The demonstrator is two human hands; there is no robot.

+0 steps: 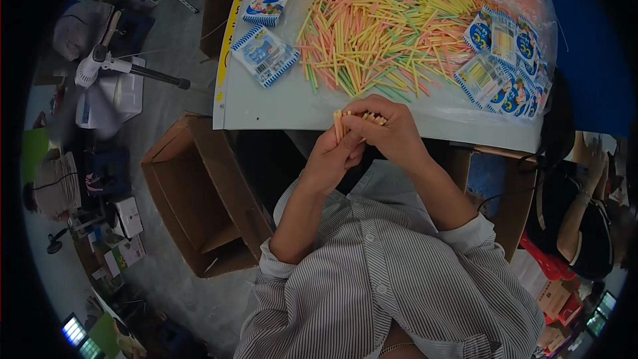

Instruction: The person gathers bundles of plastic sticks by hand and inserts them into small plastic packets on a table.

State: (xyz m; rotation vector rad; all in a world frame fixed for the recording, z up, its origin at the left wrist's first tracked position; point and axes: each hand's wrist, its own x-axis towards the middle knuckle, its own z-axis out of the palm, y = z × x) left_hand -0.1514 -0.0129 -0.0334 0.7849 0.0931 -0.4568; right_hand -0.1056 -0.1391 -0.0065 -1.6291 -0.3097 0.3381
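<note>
My left hand (325, 158) is closed on a few thin pastel sticks (338, 123), which stand upright between its thumb and fingers. Touching it, my right hand (395, 131) curls round a small bundle of the same sticks (376, 118), their ends pointing out past the fingers. Both hands are just off the table's near edge. Beyond them lies a large loose heap of yellow, pink and green sticks (379, 26). Whether they are candy or straws, I cannot tell.
Two blue-and-white packets (269, 1) lie at the table's left, and several filled ones (508, 60) are piled at the right on clear plastic (541, 0). An open cardboard box (206, 193) stands on the floor at left, near a fan (100, 66). Another person's arm (578, 213) shows at far right.
</note>
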